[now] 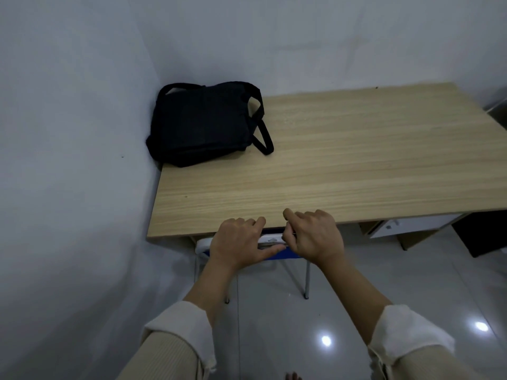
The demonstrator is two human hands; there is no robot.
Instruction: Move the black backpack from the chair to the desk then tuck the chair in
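Two hands on the chair (pixel 270 249) back, side by side. Your left hand (pixel 238 244) lies across the top rail, fingers curled over it, thumb along the near face. Your right hand (pixel 315 237) is closed around the rail just beside it, index lifted. Chair is pushed under the desk (pixel 343 160), its back right at the near desk edge, legs on the floor (pixel 397 283) below your wrists. Black backpack (pixel 204 124) lies flat at the far-left desk corner, against the wall (pixel 76 133), well beyond your left hand. Desk surface right of it is bare.
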